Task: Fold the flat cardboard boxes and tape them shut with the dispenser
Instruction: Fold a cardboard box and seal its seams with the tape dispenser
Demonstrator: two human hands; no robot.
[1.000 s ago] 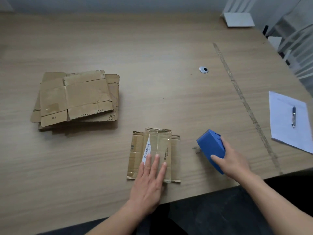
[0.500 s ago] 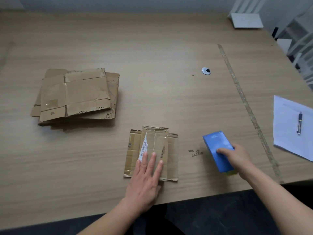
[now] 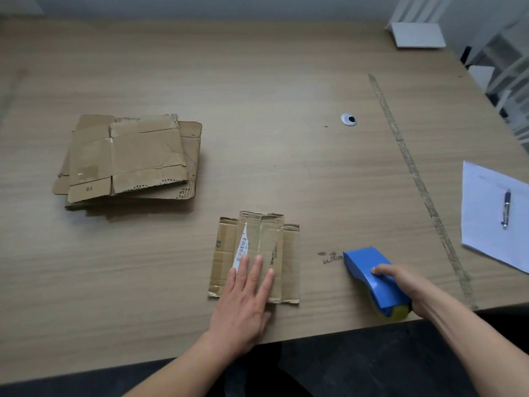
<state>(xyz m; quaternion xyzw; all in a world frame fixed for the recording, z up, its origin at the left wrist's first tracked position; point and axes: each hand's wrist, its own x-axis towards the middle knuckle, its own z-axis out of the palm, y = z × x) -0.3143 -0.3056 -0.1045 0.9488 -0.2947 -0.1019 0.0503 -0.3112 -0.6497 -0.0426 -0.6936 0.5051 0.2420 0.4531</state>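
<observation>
A small cardboard box (image 3: 282, 247), taped along its middle and bearing a torn white barcode label, lies near the table's front edge. My left hand (image 3: 246, 299) presses flat on its near half with straight fingers. To the right, my right hand (image 3: 406, 287) grips the blue tape dispenser (image 3: 369, 275), which rests on the table close to the front edge. A stack of flat cardboard boxes (image 3: 128, 159) lies at the left of the table.
A white sheet of paper (image 3: 486, 213) with a pen (image 3: 506, 207) lies at the right edge. A strip of old tape (image 3: 415, 173) runs along the tabletop. A round cable grommet (image 3: 348, 119) sits mid-table. A white object (image 3: 418, 35) stands at the far right corner.
My right hand has carried the dispenser away from the small box to the right and lowered it onto the table near the front edge. My left hand has stayed on the box.
</observation>
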